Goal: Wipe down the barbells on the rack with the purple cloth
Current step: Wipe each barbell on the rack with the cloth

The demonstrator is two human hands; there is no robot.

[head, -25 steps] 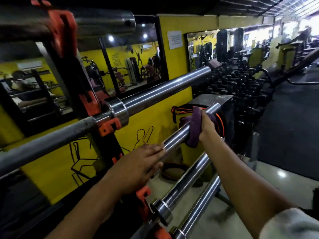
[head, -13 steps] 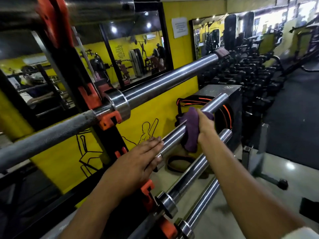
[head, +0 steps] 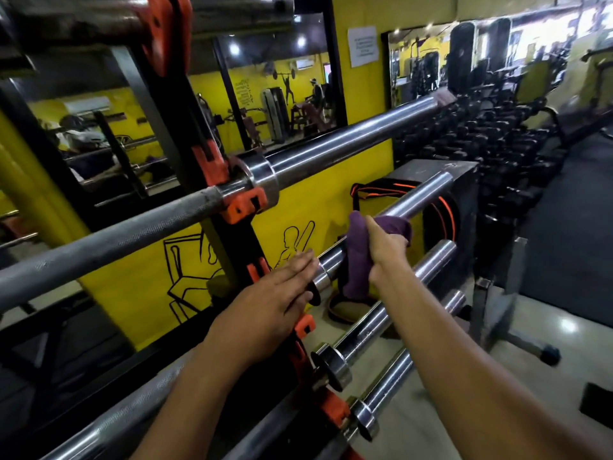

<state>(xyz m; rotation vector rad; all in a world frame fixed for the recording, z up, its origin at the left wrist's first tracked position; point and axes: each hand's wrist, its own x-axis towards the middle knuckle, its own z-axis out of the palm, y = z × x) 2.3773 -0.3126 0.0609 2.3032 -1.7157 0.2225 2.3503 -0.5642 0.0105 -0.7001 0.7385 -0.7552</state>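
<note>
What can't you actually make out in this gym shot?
Head view only:
- Bar sleeve under the purple cloth: covered by cloth and right hand.
- Collar beneath the left hand: mostly hidden by the fingers.
- Wall notice: print too small to read.
- Dumbbells: dark and blurred, weights unreadable.
- Top bar: cut off by the upper edge.

We cannot read the paper notice (head: 363,46); the purple cloth (head: 360,250) hides part of the barbell sleeve (head: 418,195).
</note>
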